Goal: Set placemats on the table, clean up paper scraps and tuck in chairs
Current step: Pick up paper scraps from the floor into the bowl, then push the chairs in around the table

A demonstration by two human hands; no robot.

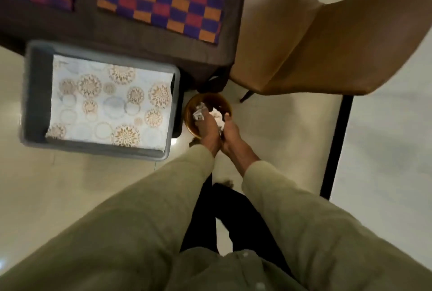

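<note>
the paper scraps (216, 116) sit in your two hands directly over the round brown bin (194, 106) on the floor, just beside the table corner. your left hand (207, 133) has its fingers curled round a crumpled grey-white wad; your right hand (230, 133) cups the white wad from the other side, fingers bent against it. both hands are touching at the wrists.

handling: judge the scraps to be very light, soft and springy. crumpled paper compresses easily but tends to expand and shed small pieces when released. take hold round the bulk of the wad, not by a loose edge, and keep the hands low inside the bin rim before letting go, so nothing drifts onto the floor. whether more scraps already lie in the bin under your hands cannot be told.

surroundings: a grey tray (35, 94) stands on the floor touching or just beside the bin on its left, holding a floral-patterned placemat (109, 101). two checked placemats (163, 1) lie on the dark table (140, 40) above. a tan chair (315, 40) stands at the table's right side, turned outward and not tucked in; its dark leg (246, 96) lands near the bin.

obstructions: the table corner overhangs the far side of the bin, and the chair leg is close on the right. withdraw your hands toward yourself, not upward and forward.
</note>
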